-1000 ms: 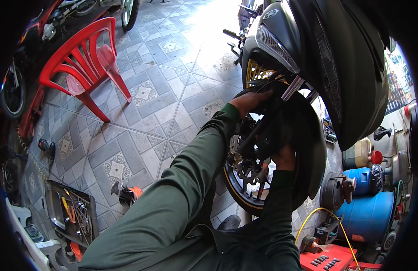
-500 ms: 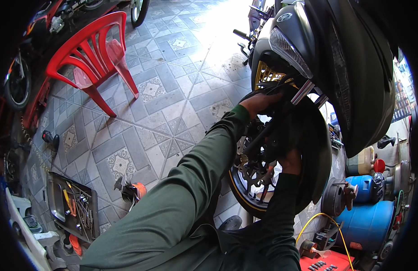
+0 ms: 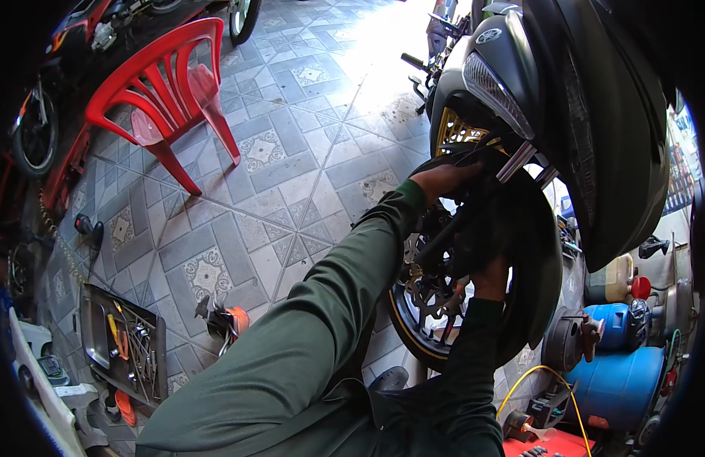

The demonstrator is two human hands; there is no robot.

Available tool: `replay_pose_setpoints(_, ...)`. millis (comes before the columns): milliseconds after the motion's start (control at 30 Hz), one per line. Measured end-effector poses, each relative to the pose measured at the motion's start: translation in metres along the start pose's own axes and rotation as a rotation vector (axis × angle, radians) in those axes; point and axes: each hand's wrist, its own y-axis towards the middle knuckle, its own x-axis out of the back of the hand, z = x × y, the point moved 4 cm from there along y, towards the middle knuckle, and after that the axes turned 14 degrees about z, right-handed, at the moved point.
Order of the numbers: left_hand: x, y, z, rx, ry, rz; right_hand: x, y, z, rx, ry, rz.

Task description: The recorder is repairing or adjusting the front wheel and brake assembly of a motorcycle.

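Observation:
A dark motorcycle's front wheel [image 3: 419,333] stands in front of me, with a brake disc [image 3: 436,305] on its side. A black front fender [image 3: 537,251] curves over the tyre, below the chrome fork tubes [image 3: 517,161]. My left hand [image 3: 446,180] is closed around the fender's upper end, its fingertips lost behind the dark plastic. Lower and to the right, my right hand [image 3: 491,276] reaches in between the fork and the fender. Its fingers are hidden in the shadow there.
A red plastic chair [image 3: 162,99] stands at upper left on the tiled floor. Hand tools lie in a black tray [image 3: 160,343] at lower left, near an orange and black tool [image 3: 229,321]. Blue tanks [image 3: 615,388] and a yellow hose [image 3: 535,369] are at lower right. The motorcycle's front fairing [image 3: 596,129] overhangs the wheel.
The whole view has shifted slightly, with the chair and motorcycle now a little further right. Both hands keep nearly the same places at the fender and fork.

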Motion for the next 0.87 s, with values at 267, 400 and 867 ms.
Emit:
replay_pose_setpoints(267,0.005,0.0,-0.001,0.038,0.039,-0.006,0.01,0.004,0.0,-0.038,0.03,0.106)
replay_pose_setpoints(400,0.009,0.001,0.001,0.036,0.077,-0.015,0.017,0.005,-0.002,-0.054,-0.028,0.111)
replay_pose_setpoints(867,0.002,0.0,-0.002,-0.015,-0.055,0.019,0.041,0.0,-0.001,-0.194,-0.311,0.047)
